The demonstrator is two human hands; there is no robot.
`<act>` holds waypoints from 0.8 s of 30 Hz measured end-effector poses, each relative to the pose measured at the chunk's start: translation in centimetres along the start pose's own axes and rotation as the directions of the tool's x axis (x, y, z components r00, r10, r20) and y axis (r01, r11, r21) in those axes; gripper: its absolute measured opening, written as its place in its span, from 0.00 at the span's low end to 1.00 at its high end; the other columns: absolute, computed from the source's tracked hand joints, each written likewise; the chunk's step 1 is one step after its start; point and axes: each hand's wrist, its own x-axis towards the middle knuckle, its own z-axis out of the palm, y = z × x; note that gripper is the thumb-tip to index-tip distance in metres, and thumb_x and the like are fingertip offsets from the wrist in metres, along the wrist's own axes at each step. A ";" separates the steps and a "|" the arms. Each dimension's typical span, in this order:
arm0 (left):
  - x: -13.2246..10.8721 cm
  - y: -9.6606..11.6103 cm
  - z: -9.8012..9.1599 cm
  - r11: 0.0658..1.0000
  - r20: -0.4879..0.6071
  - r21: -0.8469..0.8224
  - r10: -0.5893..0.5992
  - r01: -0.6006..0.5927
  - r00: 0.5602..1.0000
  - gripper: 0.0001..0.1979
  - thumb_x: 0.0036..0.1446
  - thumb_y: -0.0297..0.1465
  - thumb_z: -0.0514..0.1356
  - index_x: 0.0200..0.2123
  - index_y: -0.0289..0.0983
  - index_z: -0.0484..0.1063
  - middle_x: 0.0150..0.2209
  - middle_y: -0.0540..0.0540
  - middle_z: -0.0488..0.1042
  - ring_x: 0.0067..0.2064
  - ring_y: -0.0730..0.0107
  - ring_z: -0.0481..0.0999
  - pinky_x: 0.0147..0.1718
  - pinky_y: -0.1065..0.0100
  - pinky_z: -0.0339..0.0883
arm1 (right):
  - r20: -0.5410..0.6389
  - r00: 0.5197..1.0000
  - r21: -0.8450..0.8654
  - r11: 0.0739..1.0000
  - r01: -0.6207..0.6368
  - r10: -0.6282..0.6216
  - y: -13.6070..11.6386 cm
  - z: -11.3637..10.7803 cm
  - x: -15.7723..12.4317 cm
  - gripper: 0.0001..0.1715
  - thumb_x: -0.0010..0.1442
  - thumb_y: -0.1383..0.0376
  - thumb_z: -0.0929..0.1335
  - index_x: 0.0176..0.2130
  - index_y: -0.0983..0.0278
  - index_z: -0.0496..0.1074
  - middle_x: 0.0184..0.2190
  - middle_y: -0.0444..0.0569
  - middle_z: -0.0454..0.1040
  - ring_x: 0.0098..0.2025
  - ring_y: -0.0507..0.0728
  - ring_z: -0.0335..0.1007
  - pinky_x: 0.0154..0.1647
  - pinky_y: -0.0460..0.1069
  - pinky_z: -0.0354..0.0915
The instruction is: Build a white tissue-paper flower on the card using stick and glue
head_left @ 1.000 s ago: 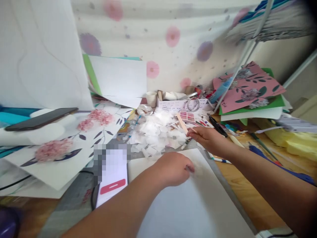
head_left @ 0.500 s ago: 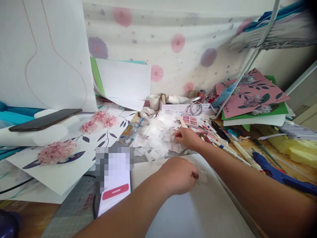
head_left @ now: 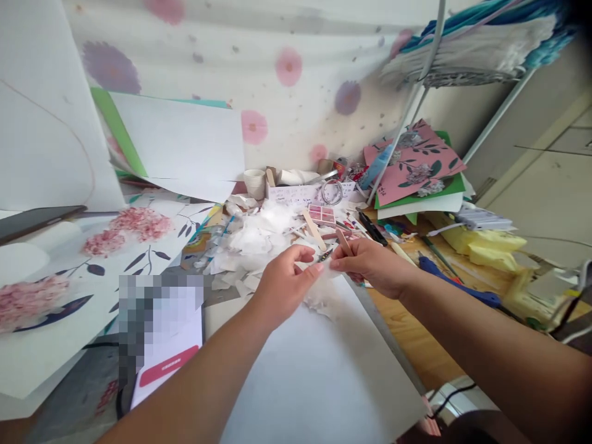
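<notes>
Right fingers (head_left: pixel 345 264) have come beside left fingers (head_left: pixel 309 277).

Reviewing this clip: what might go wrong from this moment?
The left hand is close to loose white scraps and might scatter them. The left forearm passes in front of the phone and could nudge it. The stick jutting from the right hand could slip from its grip.
</notes>
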 end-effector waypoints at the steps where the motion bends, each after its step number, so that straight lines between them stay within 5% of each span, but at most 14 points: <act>1: -0.1 0.1 0.2 0.999 0.033 -0.046 0.010 -0.009 0.999 0.18 0.54 0.42 0.55 0.45 0.40 0.66 0.42 0.47 0.73 0.37 0.69 0.71 0.32 0.71 0.64 | -0.006 1.000 0.011 1.000 -0.006 0.006 0.1 0.0 -0.6 0.12 0.47 0.58 0.67 0.26 0.64 0.64 0.16 0.36 0.53 0.17 0.46 0.46 0.17 0.44 0.45; 7: -0.2 -0.6 1.2 0.992 0.119 -0.110 -0.042 0.055 0.992 0.08 0.52 0.36 0.57 0.27 0.37 0.69 0.24 0.53 0.68 0.25 0.74 0.64 0.24 0.73 0.57 | -0.026 1.000 -0.079 0.997 0.005 -0.007 1.6 0.5 -1.7 0.10 0.52 0.60 0.65 0.29 0.66 0.67 0.17 0.38 0.56 0.19 0.47 0.49 0.19 0.44 0.48; 11: 0.0 -1.0 1.1 0.989 0.075 -0.116 -0.082 0.091 0.994 0.08 0.52 0.36 0.57 0.27 0.37 0.68 0.24 0.54 0.67 0.26 0.74 0.63 0.26 0.72 0.57 | 0.021 0.995 -0.253 0.963 0.095 -0.093 2.4 1.1 -1.8 0.06 0.51 0.68 0.64 0.27 0.66 0.71 0.22 0.42 0.63 0.24 0.49 0.57 0.25 0.44 0.53; 15: 0.0 -0.9 0.9 0.986 0.064 -0.131 -0.100 0.107 0.993 0.08 0.52 0.37 0.56 0.27 0.38 0.68 0.25 0.54 0.67 0.26 0.75 0.63 0.27 0.72 0.56 | 0.107 0.976 -0.416 0.883 0.216 -0.189 2.9 1.4 -2.1 0.13 0.48 0.76 0.64 0.31 0.66 0.75 0.27 0.44 0.67 0.29 0.51 0.62 0.30 0.45 0.55; 24: -0.2 -1.4 2.0 0.987 0.157 -0.056 -0.139 0.149 0.978 0.08 0.50 0.36 0.56 0.27 0.38 0.70 0.25 0.53 0.71 0.25 0.73 0.67 0.24 0.72 0.57 | 0.244 0.947 -0.513 0.801 0.308 -0.208 3.3 0.7 -3.4 0.15 0.50 0.79 0.64 0.31 0.65 0.77 0.30 0.46 0.71 0.33 0.52 0.67 0.35 0.45 0.59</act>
